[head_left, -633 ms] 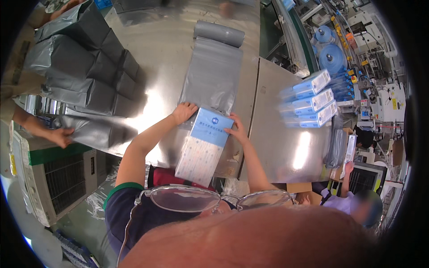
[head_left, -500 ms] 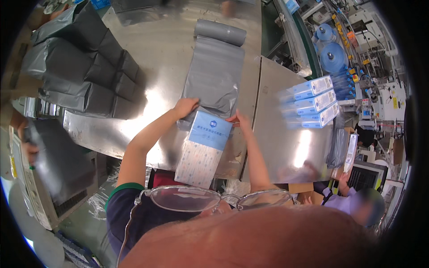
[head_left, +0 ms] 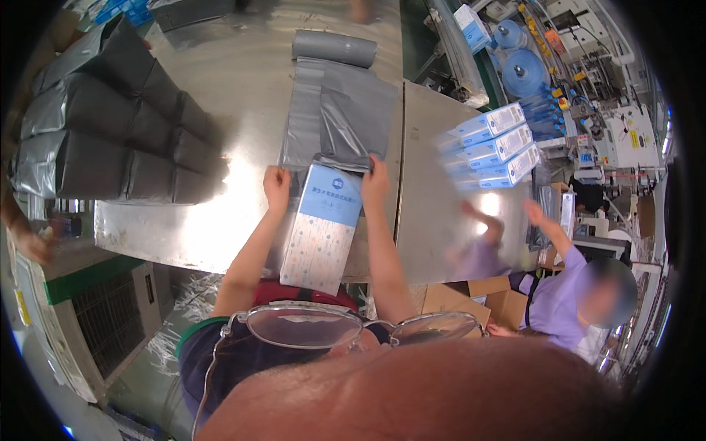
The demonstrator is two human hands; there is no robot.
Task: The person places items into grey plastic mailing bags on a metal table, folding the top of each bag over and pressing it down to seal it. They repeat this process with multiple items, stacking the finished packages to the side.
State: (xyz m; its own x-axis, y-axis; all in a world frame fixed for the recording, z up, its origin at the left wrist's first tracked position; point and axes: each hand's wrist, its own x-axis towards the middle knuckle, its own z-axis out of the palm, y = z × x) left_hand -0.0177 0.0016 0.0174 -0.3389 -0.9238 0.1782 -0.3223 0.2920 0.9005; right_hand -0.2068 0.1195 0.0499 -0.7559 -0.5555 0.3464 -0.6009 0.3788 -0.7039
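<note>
A blue-and-white tissue pack lies lengthwise before me on the metal table, its near end over the edge. Its far end meets the mouth of a grey plastic bag, which runs back to a grey roll. My left hand is closed in a pinch at the bag's left edge, beside the pack's far left corner. At the far right corner, my right hand grips the gathered edge of the bag. How far the bag covers the pack's end is hard to tell.
Grey wrapped packs are stacked on the left, where another person's hand shows. Several blue-and-white packs stand on the right table. A co-worker in purple reaches over it beside an open carton.
My left hand has shifted from atop the bag to its left edge; my right hand now grips the bag's right edge. The co-worker's arm has reached forward. The grey bundle at left has gone.
</note>
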